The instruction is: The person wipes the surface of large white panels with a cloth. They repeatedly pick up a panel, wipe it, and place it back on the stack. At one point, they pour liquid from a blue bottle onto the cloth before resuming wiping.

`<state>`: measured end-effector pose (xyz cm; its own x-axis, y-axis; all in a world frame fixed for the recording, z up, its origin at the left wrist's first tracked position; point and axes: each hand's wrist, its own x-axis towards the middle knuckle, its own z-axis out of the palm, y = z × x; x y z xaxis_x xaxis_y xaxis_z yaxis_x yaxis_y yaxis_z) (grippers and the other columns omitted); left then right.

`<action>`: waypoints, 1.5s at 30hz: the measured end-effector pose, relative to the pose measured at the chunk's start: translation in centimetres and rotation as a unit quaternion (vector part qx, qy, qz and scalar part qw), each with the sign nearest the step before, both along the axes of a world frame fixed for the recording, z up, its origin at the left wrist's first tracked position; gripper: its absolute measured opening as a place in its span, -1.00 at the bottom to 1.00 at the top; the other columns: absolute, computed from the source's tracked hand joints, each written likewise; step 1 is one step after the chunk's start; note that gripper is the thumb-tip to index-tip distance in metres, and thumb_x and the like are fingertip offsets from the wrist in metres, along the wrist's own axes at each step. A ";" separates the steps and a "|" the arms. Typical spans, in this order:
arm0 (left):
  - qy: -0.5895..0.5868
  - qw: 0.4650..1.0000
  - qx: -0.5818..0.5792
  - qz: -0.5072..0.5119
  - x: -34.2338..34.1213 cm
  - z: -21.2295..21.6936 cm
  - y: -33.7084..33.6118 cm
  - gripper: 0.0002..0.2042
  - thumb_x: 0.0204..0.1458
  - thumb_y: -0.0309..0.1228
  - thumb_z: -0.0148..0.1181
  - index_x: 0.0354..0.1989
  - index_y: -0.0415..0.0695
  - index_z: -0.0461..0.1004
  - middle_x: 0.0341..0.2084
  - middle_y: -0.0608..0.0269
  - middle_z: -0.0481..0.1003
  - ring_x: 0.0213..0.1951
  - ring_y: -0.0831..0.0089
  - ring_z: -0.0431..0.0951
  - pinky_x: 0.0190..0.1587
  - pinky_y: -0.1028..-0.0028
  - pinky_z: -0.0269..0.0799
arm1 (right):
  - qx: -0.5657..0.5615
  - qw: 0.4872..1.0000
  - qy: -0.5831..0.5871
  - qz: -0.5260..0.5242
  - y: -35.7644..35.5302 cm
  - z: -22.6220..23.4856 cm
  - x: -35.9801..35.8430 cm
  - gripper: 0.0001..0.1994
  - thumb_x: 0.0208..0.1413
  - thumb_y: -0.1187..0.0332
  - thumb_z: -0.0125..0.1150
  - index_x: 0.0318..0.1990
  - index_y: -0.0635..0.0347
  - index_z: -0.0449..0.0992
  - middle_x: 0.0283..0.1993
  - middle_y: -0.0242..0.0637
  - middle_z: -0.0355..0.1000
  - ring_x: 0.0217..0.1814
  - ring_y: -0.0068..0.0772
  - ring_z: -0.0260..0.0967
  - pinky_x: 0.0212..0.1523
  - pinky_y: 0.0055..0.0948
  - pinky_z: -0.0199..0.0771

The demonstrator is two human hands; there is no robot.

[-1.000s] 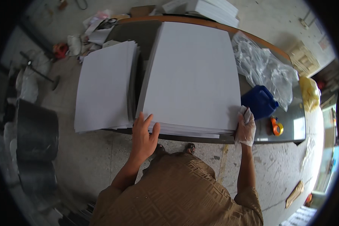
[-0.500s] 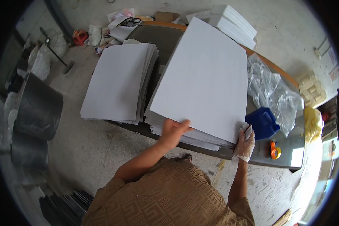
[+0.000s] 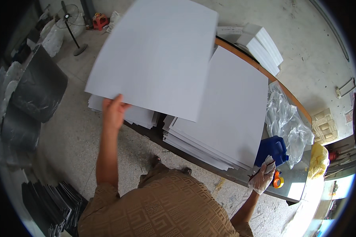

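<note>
My bare left hand (image 3: 114,112) grips the near edge of a large white sheet (image 3: 154,59), thumb on top. The sheet is raised above the table, over the left stack of white sheets (image 3: 140,115), and hides most of it. To its right lies a second stack of white sheets (image 3: 233,102), its near edges uneven. My right hand (image 3: 261,179), in a clear plastic glove, is closed around a crumpled white cloth (image 3: 269,161). It is beside the right stack's near corner, close to a blue plastic jug (image 3: 273,150).
Orange and yellow tape rolls (image 3: 278,181) and crumpled clear plastic (image 3: 286,122) lie on the table's right part. White foam blocks (image 3: 261,47) stand beyond the table's far edge. On the left are a standing fan (image 3: 69,29), black rolled material (image 3: 39,87) and dark sheets (image 3: 53,207).
My left hand has carried the top sheet off the right stack, leftward to over the left stack. My right hand has drawn away from the stack's corner, still holding the cloth.
</note>
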<state>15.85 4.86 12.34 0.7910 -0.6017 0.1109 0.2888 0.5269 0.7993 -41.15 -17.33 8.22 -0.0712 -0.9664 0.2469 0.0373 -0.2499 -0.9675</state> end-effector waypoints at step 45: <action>-0.707 0.693 0.091 0.105 -14.4 -8.8 -5.2 -0.76 -0.08 -0.51 0.33 -0.19 -0.23 0.58 -0.08 0.15 0.44 0.06 0.20 0.46 0.19 0.21 0.44 | -0.355 0.757 0.476 0.273 2.2 4.5 30.5 -0.40 -0.12 0.23 0.41 0.16 0.04 0.42 0.05 -0.03 0.32 0.07 0.07 0.29 0.02 0.03 0.28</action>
